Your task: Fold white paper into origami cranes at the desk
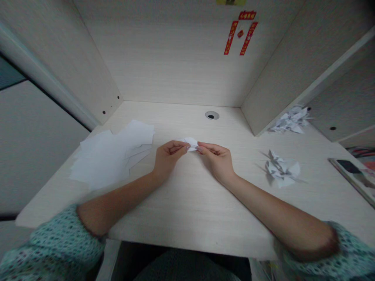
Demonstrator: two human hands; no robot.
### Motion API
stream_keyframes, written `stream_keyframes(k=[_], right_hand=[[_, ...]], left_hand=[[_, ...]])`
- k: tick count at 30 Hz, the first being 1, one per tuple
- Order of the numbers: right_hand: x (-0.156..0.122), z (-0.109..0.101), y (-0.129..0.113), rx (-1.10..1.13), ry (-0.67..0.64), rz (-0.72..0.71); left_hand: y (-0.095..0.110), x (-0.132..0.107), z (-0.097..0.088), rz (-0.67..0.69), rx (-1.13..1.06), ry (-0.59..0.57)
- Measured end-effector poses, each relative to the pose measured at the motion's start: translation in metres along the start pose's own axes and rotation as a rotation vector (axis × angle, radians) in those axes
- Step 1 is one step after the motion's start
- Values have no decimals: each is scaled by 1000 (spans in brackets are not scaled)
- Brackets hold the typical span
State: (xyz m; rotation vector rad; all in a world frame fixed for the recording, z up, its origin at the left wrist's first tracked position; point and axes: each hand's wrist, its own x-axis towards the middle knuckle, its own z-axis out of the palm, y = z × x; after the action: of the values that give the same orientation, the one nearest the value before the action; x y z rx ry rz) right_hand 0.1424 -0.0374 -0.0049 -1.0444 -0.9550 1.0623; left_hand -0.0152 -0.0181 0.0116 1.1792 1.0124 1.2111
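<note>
Between my two hands is a small folded piece of white paper, held just above the middle of the desk. My left hand pinches its left side between thumb and fingers. On the other side, my right hand grips the right edge the same way. Fingertips cover part of the folds, so the paper's full shape is hidden. Nearest to my left hand lies a spread pile of white paper sheets. To the right of my right hand sits a small cluster of folded white paper pieces.
Another heap of folded paper rests by the right divider panel. A phone lies at the far right on a flat object. A round cable hole is set into the desk near the back panel, which carries red stickers.
</note>
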Motion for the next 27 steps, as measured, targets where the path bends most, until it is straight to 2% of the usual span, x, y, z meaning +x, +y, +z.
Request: stream_keyframes(k=[27], right_hand=[[-1, 2, -5, 46, -8, 31]], left_hand=[[-3, 3, -2, -19, -71, -48]])
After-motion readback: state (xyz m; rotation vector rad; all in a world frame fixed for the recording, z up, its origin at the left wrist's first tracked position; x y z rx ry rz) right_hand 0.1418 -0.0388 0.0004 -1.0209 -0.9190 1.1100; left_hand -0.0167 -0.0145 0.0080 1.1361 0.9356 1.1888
